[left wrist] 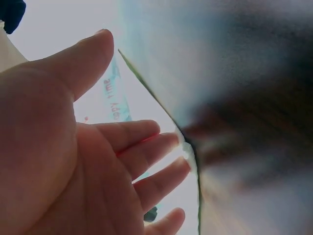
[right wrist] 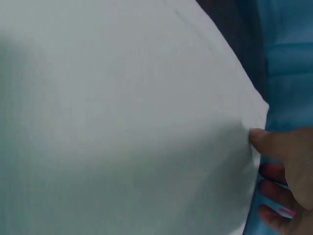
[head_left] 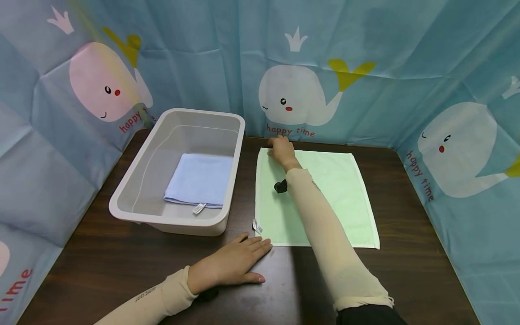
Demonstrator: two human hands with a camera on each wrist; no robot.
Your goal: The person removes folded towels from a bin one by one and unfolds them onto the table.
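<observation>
A light green towel lies spread flat on the table, with a small white tag near its front left corner. My right hand reaches to the towel's far left edge. In the right wrist view, the thumb lies over the rim of the towel, and the curled fingers are right at that edge, pinching it. My left hand rests by the front left corner with fingers straight and spread. In the left wrist view, its fingertips come up to the towel's edge.
Left of the towel stands a light grey plastic bin holding a folded blue towel with a white tag. A blue curtain with whale prints hangs behind and at both sides of the dark brown table.
</observation>
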